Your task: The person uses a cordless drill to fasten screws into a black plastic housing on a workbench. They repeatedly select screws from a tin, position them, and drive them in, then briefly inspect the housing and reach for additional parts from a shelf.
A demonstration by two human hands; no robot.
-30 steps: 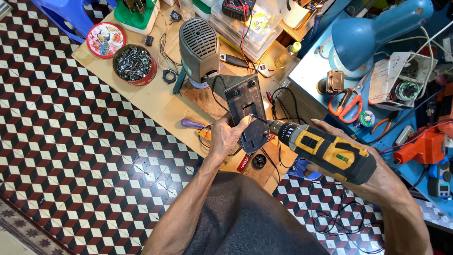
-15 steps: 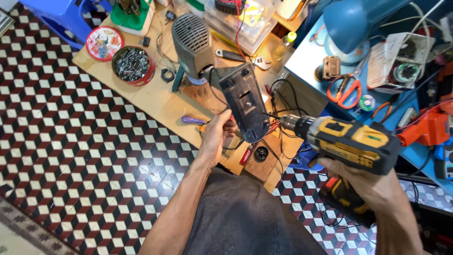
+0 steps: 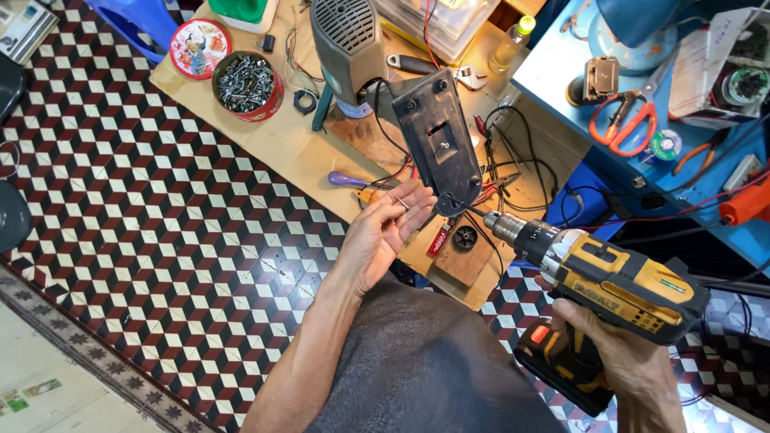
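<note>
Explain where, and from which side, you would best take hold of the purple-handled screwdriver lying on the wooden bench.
Probably by the purple handle, coming from the floor side of the wooden bench. The handle's rounded end points toward the bench edge and lies bare, while its shaft runs under the left hand and toward tangled wires. The right hand holds the yellow-and-black cordless drill.

Black plastic housing plate (image 3: 437,148) is standing tilted over the wooden bench, rectangular slot in its middle, screw holes at the corners, wires trailing from its edges. Yellow-and-black cordless drill (image 3: 609,285) is pointing its chuck up-left toward the plate's lower end, just short of it, battery pack hanging below.
</note>
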